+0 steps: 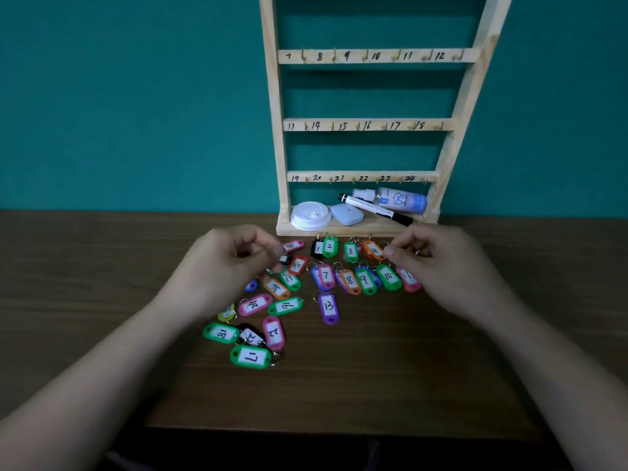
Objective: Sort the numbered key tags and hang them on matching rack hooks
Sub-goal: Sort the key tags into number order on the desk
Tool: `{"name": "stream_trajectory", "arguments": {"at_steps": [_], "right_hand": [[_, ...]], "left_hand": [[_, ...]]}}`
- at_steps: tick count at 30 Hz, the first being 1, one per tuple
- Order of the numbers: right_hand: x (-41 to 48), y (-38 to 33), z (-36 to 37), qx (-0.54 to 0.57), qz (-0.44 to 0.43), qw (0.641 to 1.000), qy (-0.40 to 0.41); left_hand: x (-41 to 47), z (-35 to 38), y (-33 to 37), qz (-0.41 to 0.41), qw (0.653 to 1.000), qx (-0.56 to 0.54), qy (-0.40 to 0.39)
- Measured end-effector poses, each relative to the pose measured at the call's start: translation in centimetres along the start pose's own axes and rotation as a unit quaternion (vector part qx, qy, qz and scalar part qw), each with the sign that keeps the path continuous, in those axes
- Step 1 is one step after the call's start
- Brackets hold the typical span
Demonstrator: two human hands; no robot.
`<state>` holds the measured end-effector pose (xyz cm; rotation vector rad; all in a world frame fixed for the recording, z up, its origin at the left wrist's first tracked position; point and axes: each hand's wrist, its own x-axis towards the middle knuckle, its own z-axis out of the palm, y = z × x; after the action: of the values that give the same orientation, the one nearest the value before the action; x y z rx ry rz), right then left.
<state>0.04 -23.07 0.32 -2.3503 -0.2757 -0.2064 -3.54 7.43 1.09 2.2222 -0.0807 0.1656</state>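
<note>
Key tags lie loose on the counter just before the rack, ordered rows nearest its base and a heap farther out. They are judged light, stiff and slick, best pinched at the ring. The left hand and right hand hover with fingers curled, but neither grip can be told.

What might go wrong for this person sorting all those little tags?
1. Tags in the loose pile lie upside down, so the green 16 tag might be misread as 91.
2. The sorted rows sit tightly packed, some tags overlapping; the right hand over them might nudge them out of order.
3. The marker lies slanted on the base of the rack, under the bottom hooks, and might get knocked.
</note>
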Motion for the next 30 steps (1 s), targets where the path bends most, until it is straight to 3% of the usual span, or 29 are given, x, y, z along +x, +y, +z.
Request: {"name": "stream_trajectory", "arguments": {"at_steps": [6, 10, 18, 30], "right_hand": [[-0.3, -3.0, 4.1, 0.012, -0.050, 0.998, -0.021], [-0.2, -4.4, 5.7, 0.020, -0.065, 0.997, -0.039], [0.0, -6.5, 8.2, 0.019, -0.088, 0.994, -0.068], [0.0, -7.1, 10.0, 0.013, -0.096, 0.992, -0.085]], "left_hand": [[2.1, -4.2, -4.3, -0.046, 0.997, -0.042, 0.051], [2.6, -6.3, -7.0, -0.072, 0.994, -0.006, 0.081], [3.3, -7.9, -10.3, -0.131, 0.973, 0.187, 0.022], [4.0, -7.1, -10.4, -0.110, 0.970, 0.216, 0.003]]}}
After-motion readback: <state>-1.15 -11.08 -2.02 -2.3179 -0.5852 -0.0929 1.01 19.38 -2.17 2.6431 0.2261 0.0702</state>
